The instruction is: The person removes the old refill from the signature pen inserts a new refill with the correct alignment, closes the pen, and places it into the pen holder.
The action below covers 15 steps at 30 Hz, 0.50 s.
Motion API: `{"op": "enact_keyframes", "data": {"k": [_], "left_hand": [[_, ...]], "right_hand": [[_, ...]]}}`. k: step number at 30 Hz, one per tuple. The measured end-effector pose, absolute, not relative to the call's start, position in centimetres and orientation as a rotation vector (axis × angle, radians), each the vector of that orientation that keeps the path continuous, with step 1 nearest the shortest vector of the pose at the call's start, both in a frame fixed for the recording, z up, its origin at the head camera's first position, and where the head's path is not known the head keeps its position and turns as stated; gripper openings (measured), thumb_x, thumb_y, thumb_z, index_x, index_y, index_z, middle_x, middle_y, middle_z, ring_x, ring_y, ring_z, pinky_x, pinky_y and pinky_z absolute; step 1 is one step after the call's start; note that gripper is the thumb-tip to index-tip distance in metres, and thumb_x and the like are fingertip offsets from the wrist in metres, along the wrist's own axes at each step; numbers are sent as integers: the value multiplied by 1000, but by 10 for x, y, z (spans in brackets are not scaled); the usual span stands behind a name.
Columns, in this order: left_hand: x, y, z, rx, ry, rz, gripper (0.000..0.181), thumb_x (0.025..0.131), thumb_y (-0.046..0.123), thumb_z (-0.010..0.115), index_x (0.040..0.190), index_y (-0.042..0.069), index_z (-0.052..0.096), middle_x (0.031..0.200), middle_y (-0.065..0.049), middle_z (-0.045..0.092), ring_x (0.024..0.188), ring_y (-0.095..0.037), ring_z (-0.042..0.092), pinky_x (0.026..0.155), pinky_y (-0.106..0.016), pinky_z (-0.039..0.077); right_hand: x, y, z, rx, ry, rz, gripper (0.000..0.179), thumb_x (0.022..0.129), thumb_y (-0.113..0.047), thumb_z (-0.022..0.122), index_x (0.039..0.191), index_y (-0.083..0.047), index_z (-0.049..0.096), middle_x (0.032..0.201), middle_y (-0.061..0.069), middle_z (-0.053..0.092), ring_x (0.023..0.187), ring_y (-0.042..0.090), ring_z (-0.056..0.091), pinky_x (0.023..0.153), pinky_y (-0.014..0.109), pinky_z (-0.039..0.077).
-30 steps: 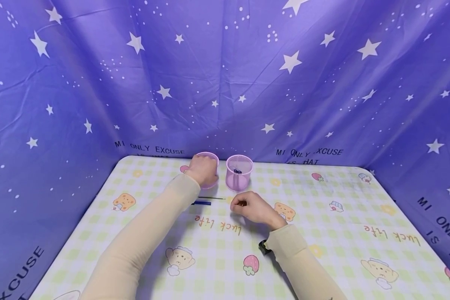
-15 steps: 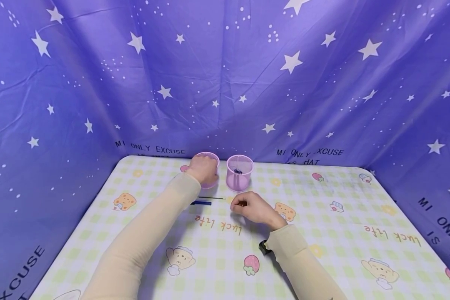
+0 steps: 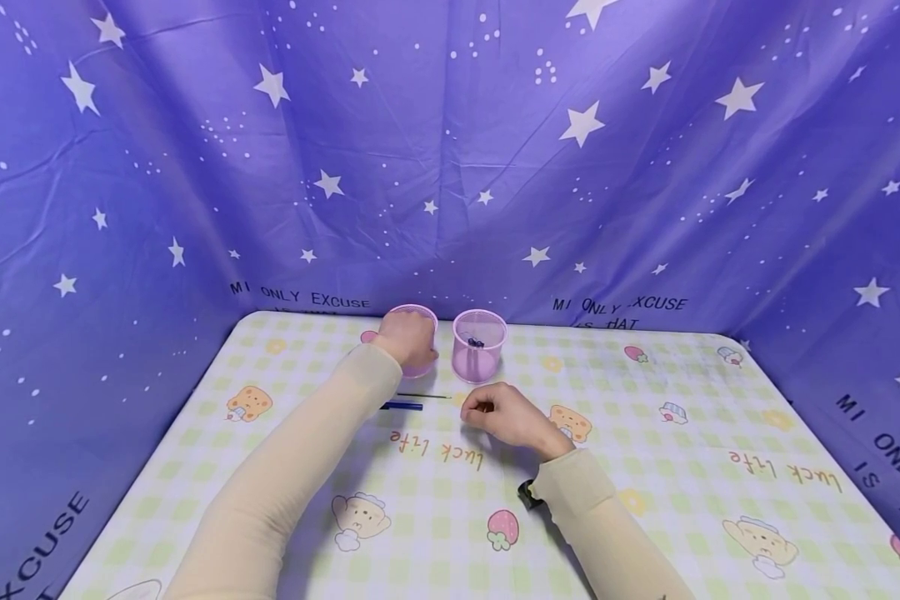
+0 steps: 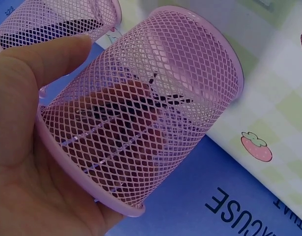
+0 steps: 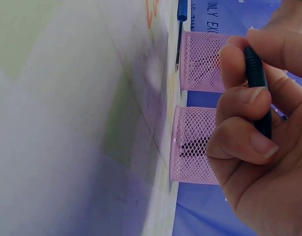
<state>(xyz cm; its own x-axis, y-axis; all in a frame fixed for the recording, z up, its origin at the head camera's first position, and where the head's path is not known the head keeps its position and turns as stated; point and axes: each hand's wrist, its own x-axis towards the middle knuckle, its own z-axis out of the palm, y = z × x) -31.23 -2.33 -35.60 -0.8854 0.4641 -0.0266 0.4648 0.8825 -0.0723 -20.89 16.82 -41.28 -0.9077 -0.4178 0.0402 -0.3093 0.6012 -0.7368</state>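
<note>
Holding a slim, dark, ribbed cylinder [image 5: 258, 81], the right hand [image 3: 506, 417] has its fingers curled closely around it just above the table; the lower part is partly covered by fingers, and in the head view the piece can hardly be made out.

The left hand [image 3: 407, 340] is over the left-hand pink mesh cup [image 4: 190, 54], hiding much of it from above. The left wrist view shows fingers inside, blurred by the mesh, and the thumb outside the wall. Dark and pale slender shapes lie about the fingertips, but I cannot tell what they are, how far the fingers are parted, or whether they have hold of anything.

Just beside it stands a second upright pink mesh cup [image 3: 476, 362] with small dark pieces [image 3: 476, 342] in it, too small to identify; the left wrist view cuts this cup off at the corner.

In front of the cups, a short blue stick [image 3: 405, 407] and a thin dark rod [image 3: 424, 397] lie nearly parallel on the checked, cartoon-printed tablecloth [image 3: 570, 542]. Their left ends meet the beige left sleeve [image 3: 292, 475], so their full length is unclear. The right wrist view crops the stick.
</note>
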Motion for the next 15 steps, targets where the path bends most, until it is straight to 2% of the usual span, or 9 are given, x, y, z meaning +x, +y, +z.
{"op": "enact_keyframes", "data": {"k": [15], "left_hand": [[-311,-23,-355,697,3097,-91,30,83,45,67,89,16,68,102,-7,68,96,-28,62,82,-48,48]], "right_hand": [[-209,168,-413,-624,2685,-1204,8,88,-12,63,84,-11,70,74,-7,62,69,11,55,68,29,48]]}}
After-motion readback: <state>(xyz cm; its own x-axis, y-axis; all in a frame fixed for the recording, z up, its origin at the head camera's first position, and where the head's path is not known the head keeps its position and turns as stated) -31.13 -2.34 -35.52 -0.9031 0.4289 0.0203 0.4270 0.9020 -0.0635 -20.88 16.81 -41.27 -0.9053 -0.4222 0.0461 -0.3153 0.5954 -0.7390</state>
